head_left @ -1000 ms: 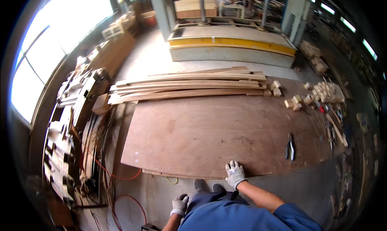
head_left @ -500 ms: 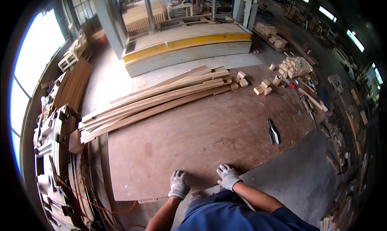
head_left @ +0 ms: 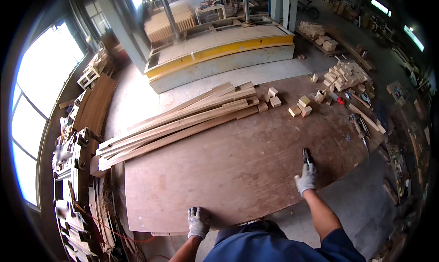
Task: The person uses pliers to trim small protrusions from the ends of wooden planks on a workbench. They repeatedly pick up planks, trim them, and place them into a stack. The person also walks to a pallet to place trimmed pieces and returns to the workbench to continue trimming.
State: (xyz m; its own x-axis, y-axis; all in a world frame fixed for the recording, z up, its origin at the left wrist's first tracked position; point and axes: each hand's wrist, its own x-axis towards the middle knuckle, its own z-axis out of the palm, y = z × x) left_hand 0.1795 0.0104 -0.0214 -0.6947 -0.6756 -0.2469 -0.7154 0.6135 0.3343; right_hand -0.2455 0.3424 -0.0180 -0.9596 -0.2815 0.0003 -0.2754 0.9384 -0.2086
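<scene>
Right hand [head_left: 305, 179], lower right of frame, closes its grip on a dark hand tool [head_left: 306, 156] on the plywood sheet [head_left: 238, 166]; left hand [head_left: 198, 221] lies flat, empty, steadying the near edge

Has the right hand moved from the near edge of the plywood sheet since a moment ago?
Yes. The right hand has reached out from the plywood sheet's near edge to the dark tool lying farther in.

plywood sheet [head_left: 238, 170]: large, brown, lay flat on the floor, near edge under gloved left hand [head_left: 198, 222]
dark hand tool [head_left: 305, 156]: small, lay on sheet, gloved right hand [head_left: 305, 179] touching it
</scene>
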